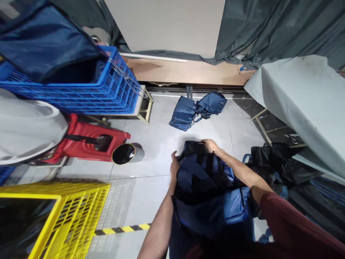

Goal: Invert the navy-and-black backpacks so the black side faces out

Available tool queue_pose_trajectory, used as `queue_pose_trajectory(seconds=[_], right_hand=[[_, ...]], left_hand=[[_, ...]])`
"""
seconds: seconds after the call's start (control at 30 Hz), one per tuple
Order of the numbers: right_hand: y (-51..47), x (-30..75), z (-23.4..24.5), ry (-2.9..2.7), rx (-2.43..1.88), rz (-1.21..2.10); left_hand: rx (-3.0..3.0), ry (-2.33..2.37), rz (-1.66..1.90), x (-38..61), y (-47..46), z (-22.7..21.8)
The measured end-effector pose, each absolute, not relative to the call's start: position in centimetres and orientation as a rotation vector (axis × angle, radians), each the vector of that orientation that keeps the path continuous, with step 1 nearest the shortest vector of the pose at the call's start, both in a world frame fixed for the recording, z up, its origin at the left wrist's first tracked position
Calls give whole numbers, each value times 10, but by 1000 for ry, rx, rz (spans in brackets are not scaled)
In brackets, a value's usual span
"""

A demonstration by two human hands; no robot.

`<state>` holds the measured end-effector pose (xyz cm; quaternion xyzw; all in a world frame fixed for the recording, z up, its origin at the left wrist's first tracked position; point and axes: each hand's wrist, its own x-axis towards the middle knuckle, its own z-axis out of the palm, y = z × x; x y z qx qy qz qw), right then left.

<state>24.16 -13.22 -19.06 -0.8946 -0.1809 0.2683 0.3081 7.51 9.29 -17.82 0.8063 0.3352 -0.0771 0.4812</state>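
A bulky pile of navy fabric bags point(199, 176) with black trim is gathered close against my body. On its left side, my left hand point(174, 166) presses around the edge, one digit sticking up and the other fingers partly hidden by the fabric. My right hand point(211, 146) grips the far upper edge of the pile, its fingers bent over the dark cloth. Several layers are folded together, so I cannot tell where one bag ends and another begins. Beyond my hands, two blue bags point(183, 113) with straps lie on the tiled floor.
Stacked blue crates point(118, 81) stand on a bench at left, with a navy bag on top. Below are a red plastic stool point(86, 136), a grey bin point(138, 154) and a yellow crate point(99, 201). Dark bags point(269, 162) lie at right beside a sheet-covered table point(302, 97).
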Motion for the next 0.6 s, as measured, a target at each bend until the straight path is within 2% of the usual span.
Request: queue_pose_trajectory(seconds=[0.1,0.17,0.23,0.33,0.47,0.6], right_hand=[[-136,278,-170,-457,-2349,647],[-140,294,-142,-499,-2259,456],[-145,289,-106,-556,-2094,309],[-159,237,-48,-599,-1887,363],[-184,134,-1,-687,-1911,480],[-195,71,-2,-551,-2169,473]], left_hand=[[2038,709,86,76,118,-144],[2065,534,202,68,131,-110],[2043,351,91,49,129,-77],[2017,199,-144,3,91,-41],[2109,-62,-294,-51,10,-26],[2330,-292,-324,-66,-37,-41]])
